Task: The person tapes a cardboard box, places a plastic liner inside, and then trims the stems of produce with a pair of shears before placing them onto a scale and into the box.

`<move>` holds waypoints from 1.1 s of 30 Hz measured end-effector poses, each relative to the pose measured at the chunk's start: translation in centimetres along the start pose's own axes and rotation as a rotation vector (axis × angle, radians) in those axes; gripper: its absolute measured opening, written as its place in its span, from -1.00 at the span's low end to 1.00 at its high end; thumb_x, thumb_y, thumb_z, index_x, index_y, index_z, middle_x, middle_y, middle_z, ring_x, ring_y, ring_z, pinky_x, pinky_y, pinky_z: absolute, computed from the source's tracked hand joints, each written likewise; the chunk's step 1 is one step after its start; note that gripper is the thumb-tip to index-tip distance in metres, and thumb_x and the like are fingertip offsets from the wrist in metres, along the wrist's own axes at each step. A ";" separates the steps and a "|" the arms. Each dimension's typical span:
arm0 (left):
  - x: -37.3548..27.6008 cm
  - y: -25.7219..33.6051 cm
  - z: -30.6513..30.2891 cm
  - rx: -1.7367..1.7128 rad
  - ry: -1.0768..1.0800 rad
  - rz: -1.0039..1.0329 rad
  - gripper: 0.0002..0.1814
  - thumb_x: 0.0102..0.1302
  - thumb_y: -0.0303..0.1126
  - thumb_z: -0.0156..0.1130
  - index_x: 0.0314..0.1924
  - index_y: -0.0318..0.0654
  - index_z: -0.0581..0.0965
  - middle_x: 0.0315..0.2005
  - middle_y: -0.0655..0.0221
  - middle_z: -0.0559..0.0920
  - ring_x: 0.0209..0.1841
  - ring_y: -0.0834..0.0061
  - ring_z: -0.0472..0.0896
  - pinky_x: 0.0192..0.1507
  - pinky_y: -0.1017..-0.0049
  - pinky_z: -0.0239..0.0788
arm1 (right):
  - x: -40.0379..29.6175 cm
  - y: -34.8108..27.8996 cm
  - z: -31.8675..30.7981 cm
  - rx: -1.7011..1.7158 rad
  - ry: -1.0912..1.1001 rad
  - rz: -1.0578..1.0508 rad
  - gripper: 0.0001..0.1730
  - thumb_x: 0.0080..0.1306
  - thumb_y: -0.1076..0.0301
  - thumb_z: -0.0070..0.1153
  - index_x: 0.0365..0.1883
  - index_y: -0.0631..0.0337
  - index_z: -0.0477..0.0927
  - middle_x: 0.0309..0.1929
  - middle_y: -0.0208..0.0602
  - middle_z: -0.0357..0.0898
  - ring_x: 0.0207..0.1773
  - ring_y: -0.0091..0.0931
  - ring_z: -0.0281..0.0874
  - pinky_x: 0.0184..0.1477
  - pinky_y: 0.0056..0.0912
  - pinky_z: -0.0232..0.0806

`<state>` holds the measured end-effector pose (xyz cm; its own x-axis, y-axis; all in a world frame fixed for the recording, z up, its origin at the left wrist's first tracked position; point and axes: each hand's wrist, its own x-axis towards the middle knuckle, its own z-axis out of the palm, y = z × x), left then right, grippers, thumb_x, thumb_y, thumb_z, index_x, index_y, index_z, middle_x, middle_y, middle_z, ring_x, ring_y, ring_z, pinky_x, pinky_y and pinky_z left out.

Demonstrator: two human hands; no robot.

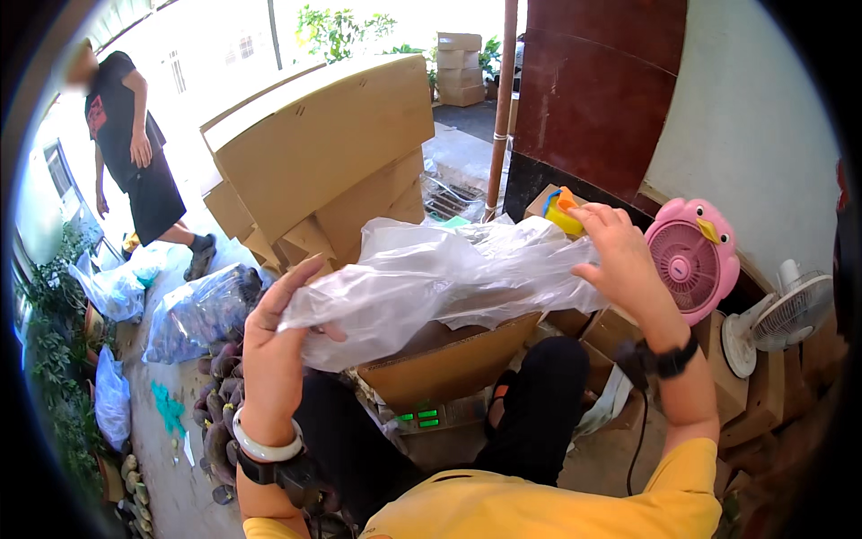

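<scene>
A translucent white plastic bag or liner (431,276) spreads over a cardboard box (448,367) between my knees. My left hand (279,340) grips the plastic's left end, its edge between thumb and fingers. At the right end, my right hand (616,256) touches the plastic with its fingers spread; whether it pinches any of it is unclear. Beneath the box is a scale with a lit green display (427,418). What lies inside the box is mostly hidden by the plastic.
Large cardboard boxes (323,141) are stacked ahead. Purple root vegetables (219,418) and a filled plastic bag (195,313) lie at left. A pink fan (687,259) and a white fan (788,313) stand at right. Another person (135,141) is at upper left.
</scene>
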<state>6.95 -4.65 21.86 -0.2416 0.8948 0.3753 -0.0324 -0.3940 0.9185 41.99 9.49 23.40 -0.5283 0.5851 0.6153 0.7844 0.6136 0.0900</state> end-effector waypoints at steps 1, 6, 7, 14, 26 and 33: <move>-0.6 0.3 0.2 0.051 -0.021 0.017 -0.43 0.12 -0.70 -0.09 0.19 -0.40 0.45 -0.20 0.27 0.64 -0.30 0.57 0.60 -0.09 0.59 0.38 | 0.7 -3.2 -1.2 0.098 0.080 -0.088 -0.57 0.10 0.44 0.22 -0.02 0.22 0.51 -0.13 -0.15 0.57 -0.03 -0.11 0.51 0.03 -0.10 0.37; -3.4 1.8 2.3 0.207 -0.183 0.122 -0.49 0.20 -0.60 0.01 0.21 -0.41 0.44 -0.24 0.30 0.64 -0.25 0.58 0.61 -0.11 0.59 0.39 | 1.7 -12.5 0.4 0.616 -0.346 -0.378 -0.69 0.13 0.53 0.04 -0.11 0.29 0.53 -0.15 -0.10 0.58 -0.05 -0.16 0.55 -0.05 -0.20 0.42; -3.8 2.1 2.6 0.305 -0.237 0.180 -0.50 0.21 -0.60 0.01 0.21 -0.42 0.44 -0.23 0.29 0.64 -0.24 0.58 0.61 -0.11 0.58 0.40 | 2.5 -12.5 2.4 0.512 -0.394 -0.398 -0.70 0.15 0.52 0.03 -0.11 0.29 0.54 -0.16 -0.08 0.59 -0.06 -0.16 0.57 -0.06 -0.22 0.43; -8.2 2.1 -1.1 0.336 0.244 0.274 -0.56 0.14 -0.69 0.12 0.08 -0.43 0.53 -0.05 0.18 0.64 -0.05 0.40 0.61 0.04 0.46 0.41 | 6.9 -10.0 12.9 0.175 -0.888 -0.350 -0.74 0.23 0.32 0.03 -0.21 0.29 0.61 -0.26 -0.05 0.62 -0.17 -0.16 0.61 -0.14 -0.21 0.45; -2.0 -2.1 -3.6 0.276 0.103 -0.006 -0.18 0.02 -0.75 0.06 0.38 -0.51 0.14 0.37 0.11 0.24 0.42 0.38 0.18 0.40 0.42 -0.09 | 10.6 -11.7 21.1 0.607 -1.217 -0.439 -0.50 0.23 0.23 0.07 0.13 0.22 0.45 0.02 0.03 0.56 0.08 -0.16 0.50 0.13 -0.20 0.31; 3.4 -7.5 -5.5 0.684 -0.137 -0.069 -0.15 -0.02 -0.70 0.15 0.37 -0.35 0.21 0.25 0.02 0.37 0.24 0.11 0.43 0.23 0.37 0.26 | 9.0 -11.3 30.0 -0.052 -1.656 -0.499 -0.54 0.14 0.35 0.11 0.04 0.23 0.55 -0.04 0.04 0.59 0.07 -0.18 0.55 0.11 -0.15 0.37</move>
<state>1.07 0.20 15.61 -0.1348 0.9494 0.2838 0.5852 -0.1548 0.7960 18.61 23.75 4.45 -0.4243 0.2598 -0.8674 0.4454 0.8939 0.0498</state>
